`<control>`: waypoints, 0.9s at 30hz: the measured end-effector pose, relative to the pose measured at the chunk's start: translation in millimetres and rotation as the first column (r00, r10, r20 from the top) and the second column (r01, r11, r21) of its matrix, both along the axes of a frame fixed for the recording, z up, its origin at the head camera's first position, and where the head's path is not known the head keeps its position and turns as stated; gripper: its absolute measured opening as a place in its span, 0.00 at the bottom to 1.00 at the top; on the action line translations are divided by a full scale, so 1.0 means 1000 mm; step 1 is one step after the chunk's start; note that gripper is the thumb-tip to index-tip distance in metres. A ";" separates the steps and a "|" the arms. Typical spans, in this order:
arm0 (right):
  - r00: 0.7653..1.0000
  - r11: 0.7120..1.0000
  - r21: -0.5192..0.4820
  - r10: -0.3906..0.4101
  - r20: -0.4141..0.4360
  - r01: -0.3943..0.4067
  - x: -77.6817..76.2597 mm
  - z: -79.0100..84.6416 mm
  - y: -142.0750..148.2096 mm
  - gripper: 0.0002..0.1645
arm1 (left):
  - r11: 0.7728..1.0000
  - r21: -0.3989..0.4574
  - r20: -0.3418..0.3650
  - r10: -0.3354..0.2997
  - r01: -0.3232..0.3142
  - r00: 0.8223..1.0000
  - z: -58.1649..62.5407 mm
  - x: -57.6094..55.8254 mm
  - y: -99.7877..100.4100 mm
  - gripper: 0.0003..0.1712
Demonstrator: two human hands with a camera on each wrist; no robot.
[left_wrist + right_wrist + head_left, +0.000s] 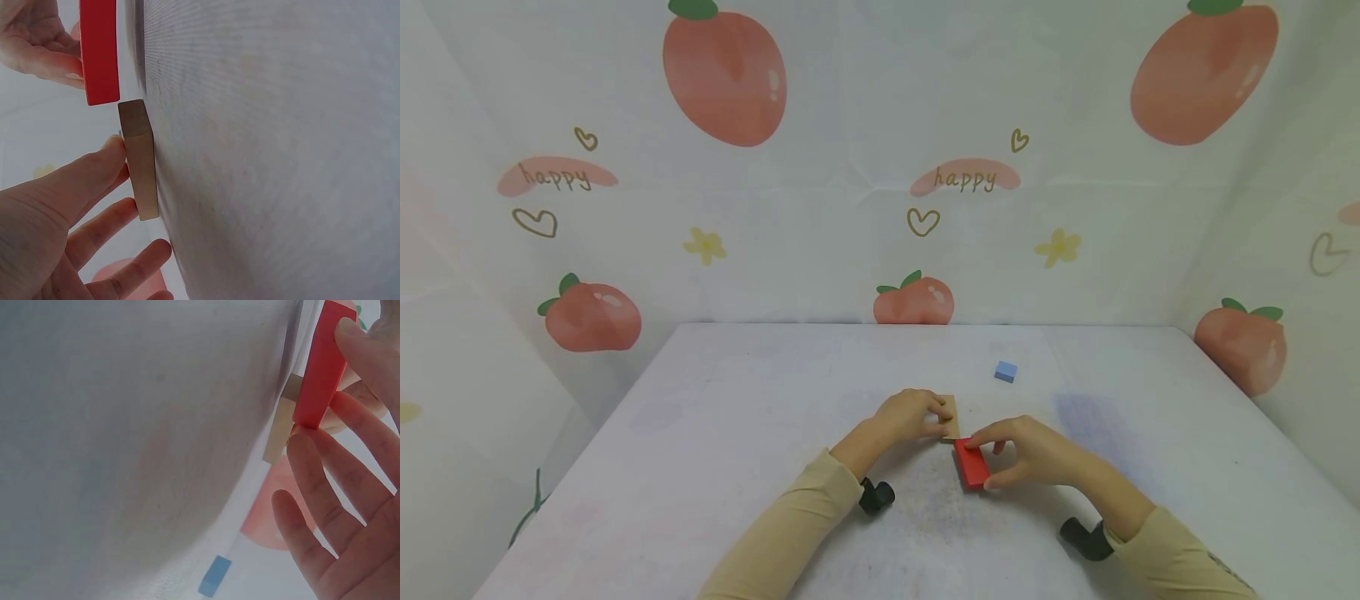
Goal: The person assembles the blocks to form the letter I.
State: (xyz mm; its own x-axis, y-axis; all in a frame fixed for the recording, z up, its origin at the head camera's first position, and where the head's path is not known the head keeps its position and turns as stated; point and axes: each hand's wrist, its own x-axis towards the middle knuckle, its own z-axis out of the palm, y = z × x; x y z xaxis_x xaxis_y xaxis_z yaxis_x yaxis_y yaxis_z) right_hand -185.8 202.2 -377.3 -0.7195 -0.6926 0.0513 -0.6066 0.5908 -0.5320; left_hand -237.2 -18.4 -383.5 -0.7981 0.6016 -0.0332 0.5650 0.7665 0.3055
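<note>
My right hand [1036,450] pinches a red rectangular block [972,464] lengthwise, thumb at the near end and a fingertip at the far end. Beyond it lies a flat wooden block [951,414], which my left hand [910,415] holds with thumb and fingertips at its left side. From the left wrist, the wooden block [140,162] is seen close to the table surface, its near end just short of the red block [100,53]. In the right wrist view the red block [325,365] partly overlaps the wooden block [282,422]; the last fingers of that hand are spread.
A small blue block [1006,372] lies farther back on the white table [760,383], to the right of the wooden block. Behind the table hangs a cloth [850,108] printed with peaches. Black wrist mounts [877,497] sit below both forearms, close to the tabletop.
</note>
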 end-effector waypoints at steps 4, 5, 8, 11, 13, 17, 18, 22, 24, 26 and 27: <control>1.000 1.000 0.010 0.002 -0.004 -0.002 0.000 0.000 -0.001 0.27 | 1.000 0.011 0.003 -0.003 0.003 1.000 0.000 0.001 0.000 0.17; 1.000 1.000 0.012 0.002 -0.003 -0.002 0.000 0.000 -0.002 0.27 | 1.000 0.013 0.001 -0.005 0.005 1.000 0.000 0.001 -0.001 0.17; 1.000 1.000 0.022 -0.002 0.002 0.002 0.000 0.000 -0.003 0.28 | 1.000 0.014 -0.005 -0.008 0.008 1.000 0.000 0.001 -0.001 0.17; 1.000 1.000 0.029 -0.007 0.007 0.007 0.000 0.001 -0.004 0.28 | 1.000 0.010 -0.010 -0.012 0.012 1.000 0.000 0.000 -0.001 0.17; 1.000 0.999 0.033 -0.007 0.005 0.007 0.000 0.002 -0.005 0.28 | 1.000 0.007 -0.010 -0.015 0.015 1.000 -0.001 -0.001 0.000 0.17; 1.000 0.999 0.037 -0.005 0.004 0.005 0.000 0.002 -0.007 0.27 | 1.000 0.007 -0.001 -0.010 0.010 1.000 -0.001 -0.001 0.000 0.17; 1.000 0.999 0.038 -0.005 0.004 0.005 0.000 0.003 -0.008 0.27 | 1.000 0.005 0.001 -0.007 0.007 1.000 -0.002 -0.001 0.000 0.17; 1.000 0.999 0.051 -0.009 0.003 0.008 0.000 0.002 -0.009 0.27 | 1.000 0.001 0.012 0.006 -0.006 1.000 -0.002 -0.002 0.000 0.18; 1.000 0.998 0.058 -0.011 0.002 0.010 0.000 0.002 -0.010 0.27 | 1.000 0.000 0.014 0.005 -0.005 1.000 -0.002 -0.002 0.001 0.18; 1.000 0.998 0.065 -0.013 0.005 0.013 0.000 0.002 -0.012 0.27 | 1.000 -0.003 0.009 0.003 -0.003 1.000 -0.002 -0.002 0.001 0.18; 1.000 0.998 0.069 -0.016 0.005 0.015 0.000 0.002 -0.012 0.27 | 1.000 -0.003 0.006 0.001 -0.001 1.000 -0.002 -0.002 0.000 0.18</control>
